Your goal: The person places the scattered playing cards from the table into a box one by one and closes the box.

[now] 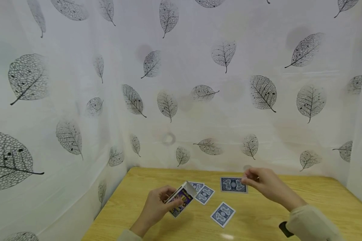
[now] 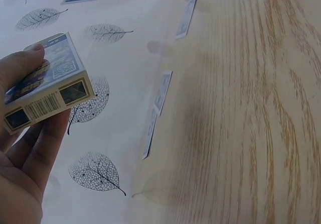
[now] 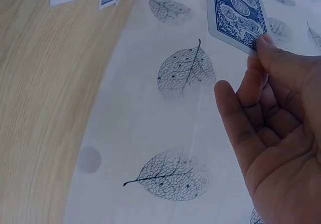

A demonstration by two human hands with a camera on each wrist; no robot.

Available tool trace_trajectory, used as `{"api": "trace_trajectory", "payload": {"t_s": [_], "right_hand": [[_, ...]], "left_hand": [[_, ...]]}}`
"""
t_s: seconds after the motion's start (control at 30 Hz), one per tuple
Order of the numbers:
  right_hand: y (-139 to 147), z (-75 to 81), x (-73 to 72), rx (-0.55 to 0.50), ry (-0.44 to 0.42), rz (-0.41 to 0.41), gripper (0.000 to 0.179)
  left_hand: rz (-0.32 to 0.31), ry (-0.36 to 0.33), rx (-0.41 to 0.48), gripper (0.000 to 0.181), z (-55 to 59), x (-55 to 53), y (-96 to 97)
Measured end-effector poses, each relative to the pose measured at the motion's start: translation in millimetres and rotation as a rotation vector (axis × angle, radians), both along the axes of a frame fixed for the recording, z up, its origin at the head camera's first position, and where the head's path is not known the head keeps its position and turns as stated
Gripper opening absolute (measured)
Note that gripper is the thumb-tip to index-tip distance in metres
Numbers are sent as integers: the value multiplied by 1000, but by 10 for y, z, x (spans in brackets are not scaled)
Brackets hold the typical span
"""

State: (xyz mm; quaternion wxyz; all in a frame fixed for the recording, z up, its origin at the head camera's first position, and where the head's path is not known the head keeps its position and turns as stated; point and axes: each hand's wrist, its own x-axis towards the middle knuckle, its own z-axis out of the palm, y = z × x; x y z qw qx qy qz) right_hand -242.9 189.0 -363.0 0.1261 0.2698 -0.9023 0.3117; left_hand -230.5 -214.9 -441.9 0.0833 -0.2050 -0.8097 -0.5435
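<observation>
In my left hand (image 1: 160,205) is a playing card box (image 1: 181,199), its top flap raised, gripped between thumb and fingers. The left wrist view shows the barcode end of the box (image 2: 47,105). My right hand (image 1: 266,185) pinches one blue-backed playing card (image 1: 233,184) by its edge, above the table. In the right wrist view the thumb lies on a corner of this card (image 3: 239,13). Between the hands, a blue-backed card (image 1: 223,214) lies on the table. Two more cards (image 1: 204,194) overlap behind it, partly hidden by the box flap.
The yellow wood-grain table (image 1: 259,217) carries the loose cards. A whitish curtain (image 1: 187,127) with dark leaf prints hangs behind the table and along its left side. A black band (image 1: 286,229) shows at my right sleeve.
</observation>
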Motion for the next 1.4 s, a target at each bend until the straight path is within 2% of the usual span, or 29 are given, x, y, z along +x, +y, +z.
{"api": "trace_trajectory", "payload": {"t_s": [0.23,0.5,0.63,0.97,1.4], "right_hand": [[-251,126,92,-19,89,71,8],[-563,131,99,-83,143,145,7],[-679,92,90,-107,137,170,6],[-834,-20,74,-112,81,139,5],[-920,-74,93,-59,79,167,7]], "left_hand": [[-1,-1,1,21,9,6,4],[-14,0,1,21,44,27,23],[-22,6,3,21,59,34,37],[-37,22,11,20,76,39,58],[-40,20,11,21,57,63,73]]}}
